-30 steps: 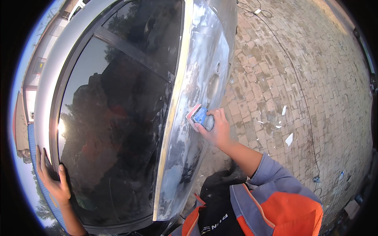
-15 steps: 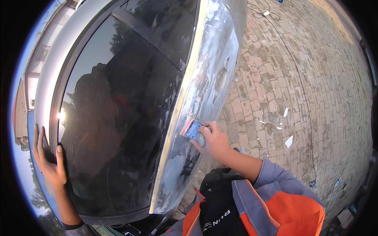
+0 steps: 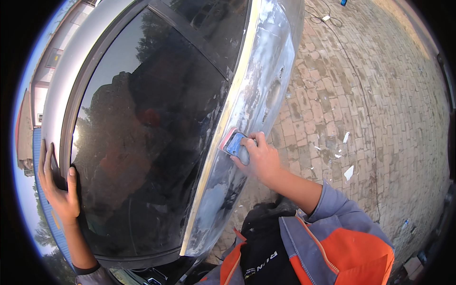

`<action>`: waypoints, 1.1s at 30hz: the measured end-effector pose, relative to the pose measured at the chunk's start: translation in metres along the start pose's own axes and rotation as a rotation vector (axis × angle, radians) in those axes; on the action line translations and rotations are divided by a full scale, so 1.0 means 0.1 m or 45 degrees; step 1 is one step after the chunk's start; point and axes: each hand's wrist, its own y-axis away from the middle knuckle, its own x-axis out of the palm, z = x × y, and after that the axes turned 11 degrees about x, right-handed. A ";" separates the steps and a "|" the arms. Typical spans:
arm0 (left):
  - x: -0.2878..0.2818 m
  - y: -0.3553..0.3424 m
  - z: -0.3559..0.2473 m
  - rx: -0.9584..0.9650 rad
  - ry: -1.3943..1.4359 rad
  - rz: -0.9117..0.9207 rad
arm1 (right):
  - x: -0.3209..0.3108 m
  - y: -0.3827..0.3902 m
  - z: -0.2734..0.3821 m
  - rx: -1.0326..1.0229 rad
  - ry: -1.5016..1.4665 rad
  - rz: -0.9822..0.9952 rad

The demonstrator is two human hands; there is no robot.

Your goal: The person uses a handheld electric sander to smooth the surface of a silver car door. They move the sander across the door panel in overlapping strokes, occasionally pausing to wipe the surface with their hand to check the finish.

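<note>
My right hand (image 3: pixel 262 159) is closed around a sanding block (image 3: pixel 236 144), blue and grey with a reddish pad edge. The block lies against the upper part of a car door panel (image 3: pixel 216 194), whose surface is patchy grey, white and bare metal. Along the panel's top edge runs a strip of pale yellow masking tape (image 3: pixel 214 159), beside the dark side window (image 3: pixel 156 137). At the far left my left hand (image 3: pixel 59 190) rests with fingers spread on the silver roof edge and the black window frame (image 3: pixel 70 114).
Right of the car lies brick paving (image 3: pixel 323 114) with scattered white scraps (image 3: pixel 349 173). A dark cable (image 3: pixel 363 90) runs along it to a white plug (image 3: pixel 326 18). A door handle recess (image 3: pixel 272 94) sits farther along the panel. A building (image 3: pixel 40 104) stands at the left.
My right hand and the sanding block have shifted slightly away from me along the panel. The view has moved a little; my left hand stays on the roof edge.
</note>
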 end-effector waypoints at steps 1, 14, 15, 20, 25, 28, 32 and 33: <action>0.00 0.00 0.00 0.007 -0.015 -0.002 | 0.02 0.12 0.00 -0.065 -0.007 0.015; 0.03 0.00 0.00 -0.020 0.016 -0.004 | -0.19 -0.95 -0.49 0.391 -0.241 -0.394; 0.03 0.01 0.01 -0.026 0.009 0.006 | -0.13 -0.87 -0.53 0.388 -0.257 -0.391; 0.05 0.01 0.00 -0.022 0.014 -0.022 | 0.45 0.14 -0.58 0.304 -0.439 -0.356; 0.07 0.01 -0.02 -0.061 0.113 -0.020 | 0.86 0.98 -0.58 0.066 -0.514 -0.313; 0.08 0.02 0.00 -0.097 0.165 -0.028 | 1.00 1.09 -0.67 0.139 -0.565 -0.332; 0.10 0.04 0.03 -0.058 0.149 -0.019 | 1.11 0.74 -1.06 0.476 -0.574 -0.395; 0.11 0.05 0.04 -0.044 0.141 -0.018 | 1.12 0.57 -1.16 0.628 -0.709 -0.402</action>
